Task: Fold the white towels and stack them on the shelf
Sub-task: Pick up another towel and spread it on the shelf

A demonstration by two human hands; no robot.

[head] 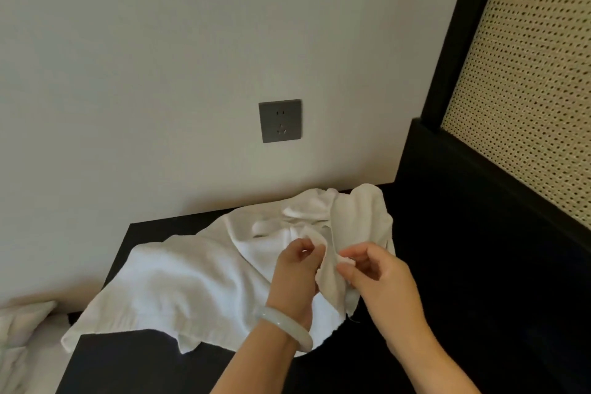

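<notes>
Towels unfolded; the folding is only at its start.
On the dark desk (144, 361) a large white towel (179, 285) lies crumpled at the left; a smaller towel (358, 217) at the right is lifted, its edge pinched by fingers of the left hand (297, 269) and the right hand (380, 275). No folded stack shows.
</notes>
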